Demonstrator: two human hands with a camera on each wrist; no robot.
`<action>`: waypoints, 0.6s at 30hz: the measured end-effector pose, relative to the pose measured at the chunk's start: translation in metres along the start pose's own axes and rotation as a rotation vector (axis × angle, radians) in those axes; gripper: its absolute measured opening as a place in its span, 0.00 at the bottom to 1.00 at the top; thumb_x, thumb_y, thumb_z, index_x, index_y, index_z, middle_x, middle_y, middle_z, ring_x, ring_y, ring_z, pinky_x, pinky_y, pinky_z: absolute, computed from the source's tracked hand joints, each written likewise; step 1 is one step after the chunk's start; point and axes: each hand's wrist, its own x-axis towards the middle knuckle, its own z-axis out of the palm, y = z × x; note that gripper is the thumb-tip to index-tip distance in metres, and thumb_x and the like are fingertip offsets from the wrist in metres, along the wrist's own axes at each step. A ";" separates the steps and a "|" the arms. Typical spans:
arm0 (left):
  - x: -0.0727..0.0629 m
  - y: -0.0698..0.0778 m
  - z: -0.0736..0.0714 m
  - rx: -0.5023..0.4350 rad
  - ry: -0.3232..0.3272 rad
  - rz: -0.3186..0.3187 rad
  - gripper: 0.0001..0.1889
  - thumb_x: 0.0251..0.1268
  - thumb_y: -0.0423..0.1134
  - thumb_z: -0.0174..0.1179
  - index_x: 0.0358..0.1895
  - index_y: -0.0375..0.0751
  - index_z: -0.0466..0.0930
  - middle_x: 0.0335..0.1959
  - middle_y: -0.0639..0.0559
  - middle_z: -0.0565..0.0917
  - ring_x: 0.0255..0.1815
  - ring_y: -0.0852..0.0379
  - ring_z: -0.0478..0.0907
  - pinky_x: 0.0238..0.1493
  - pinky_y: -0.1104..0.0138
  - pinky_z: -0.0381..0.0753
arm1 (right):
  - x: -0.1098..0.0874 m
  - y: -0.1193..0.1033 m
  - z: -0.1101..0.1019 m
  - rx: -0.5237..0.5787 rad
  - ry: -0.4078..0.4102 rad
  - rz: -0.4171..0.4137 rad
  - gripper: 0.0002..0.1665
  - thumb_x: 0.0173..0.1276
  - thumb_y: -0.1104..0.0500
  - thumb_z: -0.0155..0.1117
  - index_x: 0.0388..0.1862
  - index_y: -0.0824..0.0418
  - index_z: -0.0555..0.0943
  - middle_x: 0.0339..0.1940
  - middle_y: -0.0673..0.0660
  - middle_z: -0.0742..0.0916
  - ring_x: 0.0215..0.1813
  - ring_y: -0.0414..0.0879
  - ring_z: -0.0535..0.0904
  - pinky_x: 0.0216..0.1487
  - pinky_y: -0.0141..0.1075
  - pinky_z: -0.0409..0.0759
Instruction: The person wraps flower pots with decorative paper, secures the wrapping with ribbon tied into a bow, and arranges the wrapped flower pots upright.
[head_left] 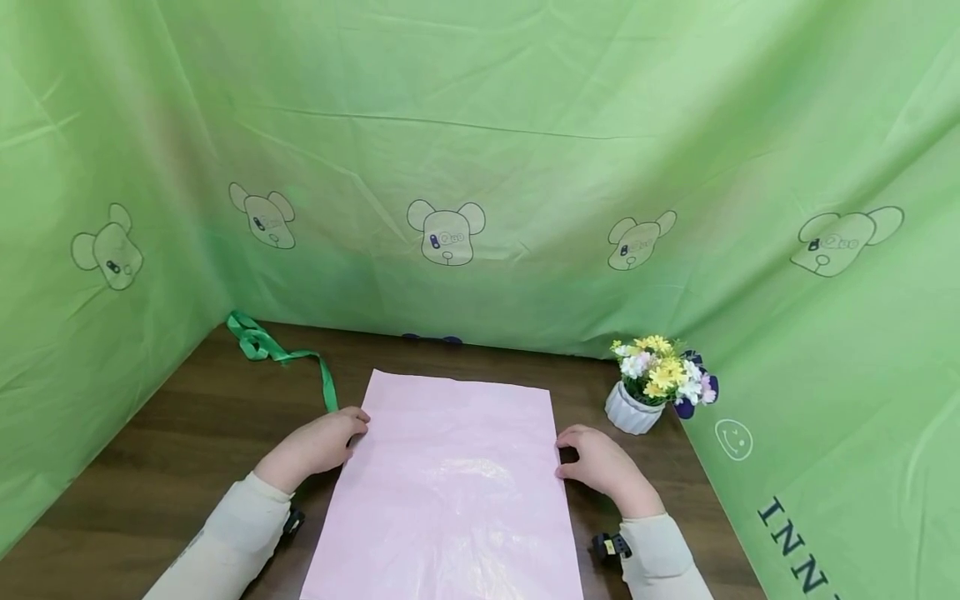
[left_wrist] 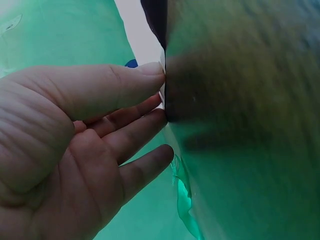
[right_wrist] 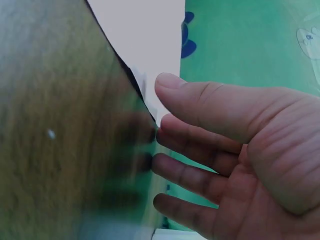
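A large pale pink sheet of paper [head_left: 450,467] lies flat, with a glossy sheen across its middle. My left hand [head_left: 318,442] is at the sheet's left edge, its thumb and fingertips touching the edge and the table beside it. In the left wrist view the fingers [left_wrist: 142,130] are extended, and the thumb meets the paper's border. Along the opposite edge, my right hand [head_left: 600,467] has its thumb and forefinger apart, close against the paper. The right wrist view shows the thumb [right_wrist: 200,102] in front of the sheet [right_wrist: 145,30] and the other fingers spread near the tabletop.
On the brown wooden table [head_left: 172,417], a loose green ribbon [head_left: 258,342] trails at the back left. A white pot of artificial flowers [head_left: 636,408] stands at the back right. Green printed cloth [head_left: 465,108] walls in the back and both sides.
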 end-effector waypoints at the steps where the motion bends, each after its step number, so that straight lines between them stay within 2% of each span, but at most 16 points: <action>1: 0.000 0.000 0.000 0.001 0.000 0.001 0.14 0.65 0.25 0.64 0.54 0.30 0.85 0.61 0.39 0.79 0.64 0.39 0.78 0.63 0.51 0.79 | 0.000 0.001 -0.001 0.017 0.009 0.008 0.20 0.60 0.56 0.78 0.51 0.62 0.87 0.54 0.57 0.87 0.57 0.55 0.83 0.60 0.53 0.80; 6: -0.001 -0.001 0.001 -0.001 0.007 0.003 0.15 0.65 0.25 0.64 0.54 0.29 0.84 0.61 0.39 0.79 0.64 0.39 0.78 0.63 0.51 0.79 | -0.002 0.011 -0.011 0.069 0.054 0.074 0.21 0.65 0.54 0.74 0.53 0.64 0.86 0.52 0.60 0.88 0.56 0.58 0.83 0.59 0.56 0.80; 11: -0.002 0.000 0.000 -0.005 0.012 0.007 0.15 0.64 0.24 0.64 0.54 0.29 0.85 0.60 0.39 0.80 0.64 0.39 0.78 0.62 0.51 0.79 | -0.007 0.022 -0.022 0.106 0.120 0.177 0.25 0.68 0.51 0.71 0.57 0.66 0.84 0.53 0.63 0.88 0.56 0.61 0.83 0.57 0.58 0.80; 14: -0.003 0.001 -0.001 -0.008 0.013 0.005 0.15 0.65 0.25 0.64 0.54 0.29 0.84 0.60 0.38 0.80 0.64 0.39 0.78 0.63 0.51 0.79 | -0.012 0.031 -0.030 0.106 0.162 0.273 0.22 0.69 0.49 0.69 0.52 0.64 0.85 0.47 0.61 0.89 0.49 0.57 0.84 0.49 0.54 0.81; 18: -0.002 0.001 -0.002 -0.008 0.013 0.007 0.15 0.65 0.24 0.64 0.54 0.29 0.84 0.60 0.38 0.80 0.64 0.39 0.78 0.63 0.51 0.79 | -0.021 0.044 -0.043 0.097 0.162 0.405 0.19 0.69 0.45 0.68 0.40 0.61 0.86 0.37 0.59 0.87 0.38 0.52 0.81 0.36 0.48 0.78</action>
